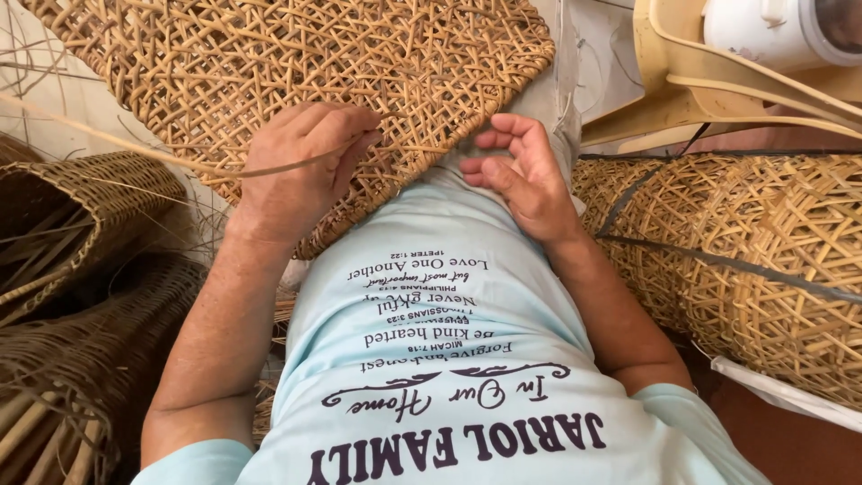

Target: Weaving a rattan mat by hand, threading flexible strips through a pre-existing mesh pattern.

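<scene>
Wicker-crowded floor; hands (301, 166) (525, 175) curled on basket (296, 54).

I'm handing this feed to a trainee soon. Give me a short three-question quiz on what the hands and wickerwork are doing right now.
1. True or false: the left hand lies on the open-weave rattan panel and pinches a thin rattan strand.
2. Where is the right hand? A) on the pale plastic chair B) at the panel's lower edge, fingers curled C) inside the dark woven basket
3. What lies to the person's right, crossed by dark strips?

Key: 1 true. 2 B. 3 A light open-weave wicker basket lying on its side.
</scene>
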